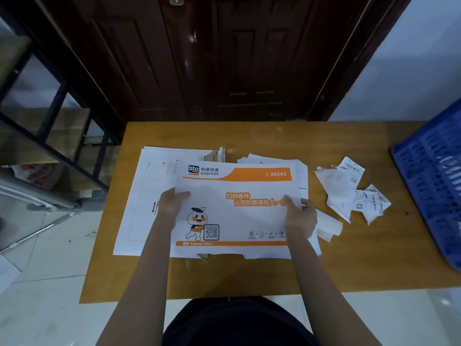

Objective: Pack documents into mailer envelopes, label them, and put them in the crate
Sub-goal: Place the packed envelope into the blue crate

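— Both hands hold the mailer envelope (234,211) by its side edges: my left hand (172,203) pinches the left edge with the thumb on top, and my right hand (300,216) pinches the right edge the same way. It lies printed face up between them, over the table (324,270).

— How far along are you?

— Early, I judge. No label is on the face I can see, and I cannot tell whether documents are inside. The blue crate (434,176) stands well to the right of my right hand, at the table's end; I see only part of it and cannot make out any packed envelope in it. So labelling and crating are still to do.

— Count things for me, biggest first.

— One table, one crate. One envelope in my hands; under it and out past my left hand, a large white sheet (147,196) printed with a box outline. Beyond my right hand's far side, a stack of papers (269,161) peeks out, number unclear. Right of my right hand lies a heap of crumpled label slips (354,193), at least three with barcodes.
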Tool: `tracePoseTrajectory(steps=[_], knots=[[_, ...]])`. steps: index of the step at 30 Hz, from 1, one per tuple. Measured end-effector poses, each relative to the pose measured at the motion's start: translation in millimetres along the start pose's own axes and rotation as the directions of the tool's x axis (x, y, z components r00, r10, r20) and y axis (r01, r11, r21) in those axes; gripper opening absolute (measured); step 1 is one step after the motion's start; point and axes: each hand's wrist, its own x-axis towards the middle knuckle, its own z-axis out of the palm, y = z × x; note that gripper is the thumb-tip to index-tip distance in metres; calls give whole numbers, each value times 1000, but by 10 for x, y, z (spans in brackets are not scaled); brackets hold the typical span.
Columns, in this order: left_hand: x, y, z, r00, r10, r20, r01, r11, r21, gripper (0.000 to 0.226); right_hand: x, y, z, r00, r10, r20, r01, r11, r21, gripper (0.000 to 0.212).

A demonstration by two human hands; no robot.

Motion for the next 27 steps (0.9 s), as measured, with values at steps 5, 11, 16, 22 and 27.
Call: tracePoseTrajectory(steps=[5,11,16,22,27], knots=[[-18,153,184,998,53,35,-52,999,-14,25,77,-86,-241,996,-56,-65,58,998,27,46],[-116,430,516,986,131,101,-126,991,-54,18,192,-267,-661,982,-91,-166,113,986,126,37],[-268,833,842,958,225,177,-222,974,-37,13,267,-475,-1136,966,-118,-231,152,979,139,46],[-596,1403,1162,830,439,343,-449,892,-53,28,256,-787,-1919,948,-221,-229,261,952,161,50],[-959,1589,1498,768,466,439,-483,872,-81,38,134,-792,-2436,929,-187,-321,249,954,165,48]])
